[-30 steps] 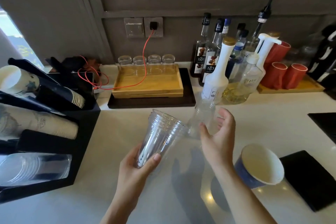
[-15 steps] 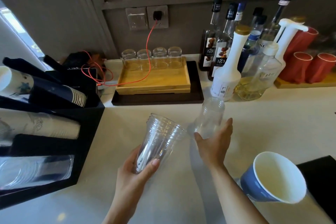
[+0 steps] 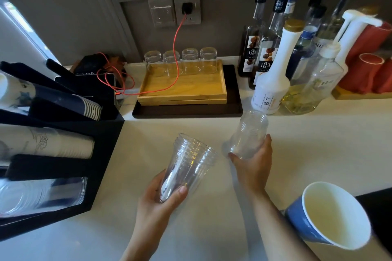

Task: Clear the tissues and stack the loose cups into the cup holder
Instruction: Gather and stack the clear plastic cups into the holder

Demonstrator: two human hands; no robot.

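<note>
Low in the centre of the frame, our left hand (image 3: 158, 199) is curled around the narrow base of a nested stack of clear plastic cups (image 3: 187, 165), mouths tilted up and to the right. Just right of it, our right hand (image 3: 251, 162) wraps from below around a single clear plastic cup (image 3: 249, 134) turned bottom-up, near the white-topped counter (image 3: 318, 144). At the left edge stands the black slotted cup holder (image 3: 101, 154), with white paper cups in its middle slot and clear cups in the lowest one. A blue paper cup with a pale inside (image 3: 333, 215) sits at lower right, beside our right forearm
</note>
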